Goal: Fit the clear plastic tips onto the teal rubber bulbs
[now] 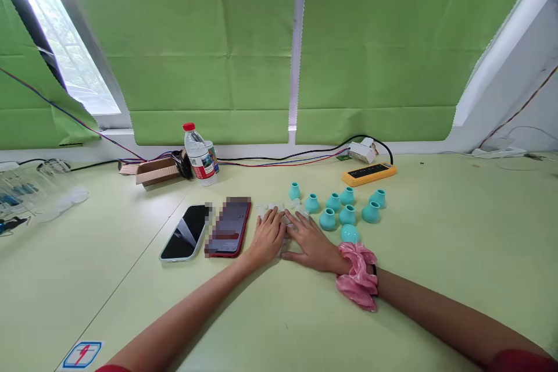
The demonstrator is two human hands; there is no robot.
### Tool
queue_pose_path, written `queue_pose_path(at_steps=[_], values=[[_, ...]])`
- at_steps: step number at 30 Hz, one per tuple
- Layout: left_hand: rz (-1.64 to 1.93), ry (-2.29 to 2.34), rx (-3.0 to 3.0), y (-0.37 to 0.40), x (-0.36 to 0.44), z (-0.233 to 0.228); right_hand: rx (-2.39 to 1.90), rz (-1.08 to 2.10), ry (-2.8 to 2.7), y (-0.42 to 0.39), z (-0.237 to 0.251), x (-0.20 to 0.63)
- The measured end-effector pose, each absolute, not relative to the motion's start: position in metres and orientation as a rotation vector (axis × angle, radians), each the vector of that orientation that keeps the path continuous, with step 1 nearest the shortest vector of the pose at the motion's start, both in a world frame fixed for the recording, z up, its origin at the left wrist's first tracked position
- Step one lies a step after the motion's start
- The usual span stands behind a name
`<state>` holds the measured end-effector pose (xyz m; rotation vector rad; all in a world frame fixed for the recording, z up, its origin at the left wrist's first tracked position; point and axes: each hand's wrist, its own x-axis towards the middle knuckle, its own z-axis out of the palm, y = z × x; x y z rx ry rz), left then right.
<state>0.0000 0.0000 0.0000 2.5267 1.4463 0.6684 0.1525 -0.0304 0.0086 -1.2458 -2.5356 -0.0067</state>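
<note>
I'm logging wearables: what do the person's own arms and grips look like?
The left grip and right grip are ungloved. The left arm is bare up to a red sleeve edge. The right arm wears a shiny, ruffled pink scrunchie, a thin black band beside it, and a dark red sleeve.

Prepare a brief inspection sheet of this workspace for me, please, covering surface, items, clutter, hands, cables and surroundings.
Surface: pale green tabletop, seam towards the left.
Job's things: translucent material, mostly hidden by the left hand and right hand; nine teal pieces nearby, one domed, the others open-topped.
Clutter: white-edged phone, red-edged phone, red-capped bottle, open box.
Hands: palms down, fingers extended; pink scrunchie on the right wrist.
Cables: black cable along the back, near the orange power strip.
Surroundings: green blinds, bright window at left.
Other people: nothing seen.
</note>
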Motion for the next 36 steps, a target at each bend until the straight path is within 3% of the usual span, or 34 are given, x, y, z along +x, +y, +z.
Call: queue_pose_path(at_steps=[12,23,31,36], values=[[0.483,1.295,2.606,-0.016,0.003,0.006,-1.317,-0.089,-2.328,-0.018,0.002,0.157],[0.829,1.229,2.505,0.001,-0.002,-0.002,-1.194,-0.07,-2.454,-0.025,0.007,0.154],[0.617,0.996,2.709,-0.01,-0.006,0.007,-1.315,-0.085,-2.291,-0.02,0.007,0.154],[0.737,1.037,2.651,-0.006,-0.003,0.003,-1.296,-0.074,-2.142,-0.02,0.007,0.155]])
